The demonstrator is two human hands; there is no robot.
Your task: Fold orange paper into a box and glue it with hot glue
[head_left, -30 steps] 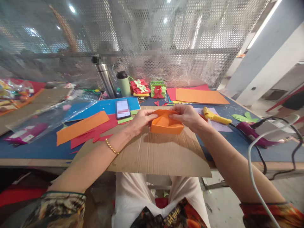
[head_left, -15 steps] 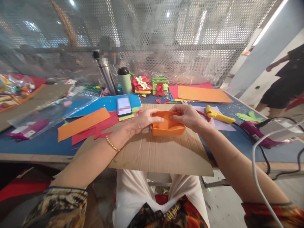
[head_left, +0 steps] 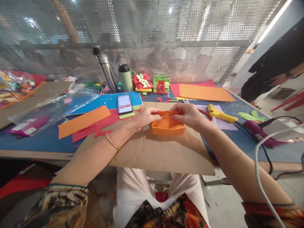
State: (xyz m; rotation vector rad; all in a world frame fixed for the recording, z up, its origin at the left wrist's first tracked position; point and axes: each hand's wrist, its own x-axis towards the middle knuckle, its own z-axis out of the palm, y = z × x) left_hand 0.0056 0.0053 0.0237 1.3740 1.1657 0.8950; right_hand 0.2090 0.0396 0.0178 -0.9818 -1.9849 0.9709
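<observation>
An orange folded paper box (head_left: 168,129) sits over the cardboard sheet (head_left: 147,155) in front of me, its top side facing me partly open. My left hand (head_left: 147,119) pinches its far left corner, thumb on the inside. At the far right corner, my right hand (head_left: 188,116) grips the paper between thumb and fingers. The far wall between both hands leans inward with creases. Fingers behind the far edge are partly hidden.
Orange strips (head_left: 83,122) and red paper lie left, beside a phone (head_left: 125,104). A yellow glue gun (head_left: 220,114) lies right, near a pale cable (head_left: 257,167). Behind stand a steel flask (head_left: 108,72) and green bottle (head_left: 125,79). Another person (head_left: 273,63) is at far right.
Both hands keep hold of the orange paper box, which has barely moved. The person at far right has come nearer, and my view has shifted slightly.
</observation>
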